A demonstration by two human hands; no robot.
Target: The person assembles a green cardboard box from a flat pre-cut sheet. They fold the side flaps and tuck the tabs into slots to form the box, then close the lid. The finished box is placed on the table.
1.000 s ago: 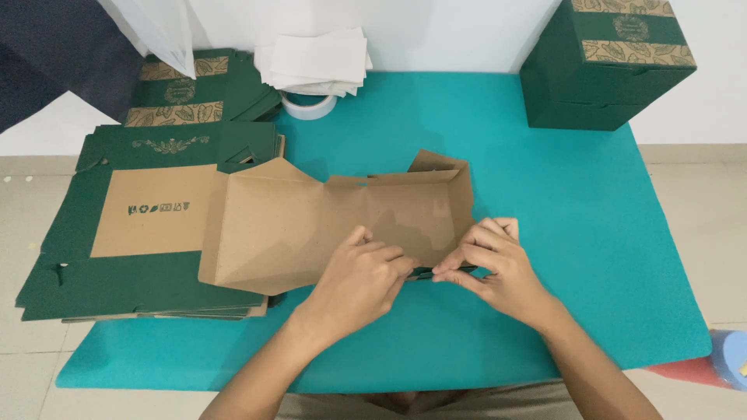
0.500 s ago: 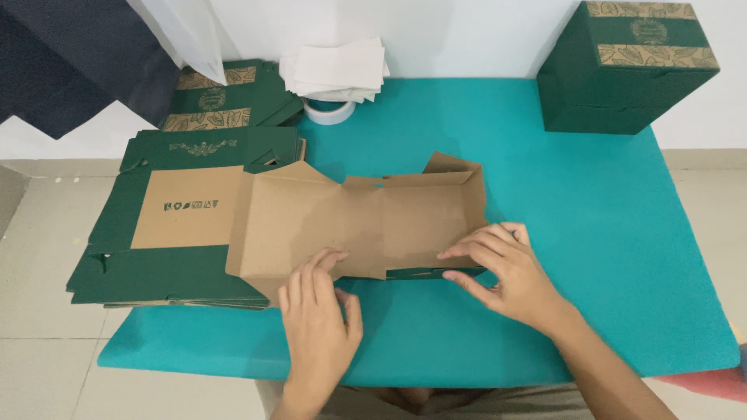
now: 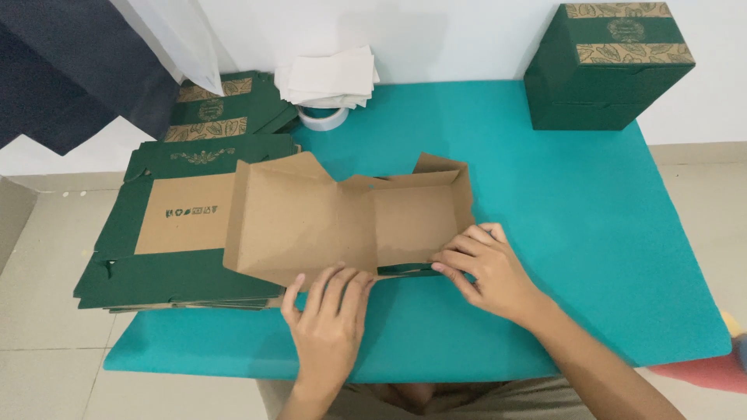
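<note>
A half-folded cardboard box blank (image 3: 342,218), brown inside and green outside, lies on the teal table (image 3: 545,233). My left hand (image 3: 331,323) rests flat, fingers spread, on the near edge of the blank's left panel. With its fingertips my right hand (image 3: 486,268) presses the near green flap at the blank's right end, pinching its edge.
A stack of flat green box blanks (image 3: 171,233) overhangs the table's left edge. A finished green box (image 3: 611,66) stands at the back right. Folded white sheets (image 3: 331,78) lie on a tape roll (image 3: 323,118) at the back. Dark cloth hangs at upper left.
My left hand left the flap beside the right hand, drew back toward me and now lies flat on the left panel's near edge. The right hand stayed at the flap.
</note>
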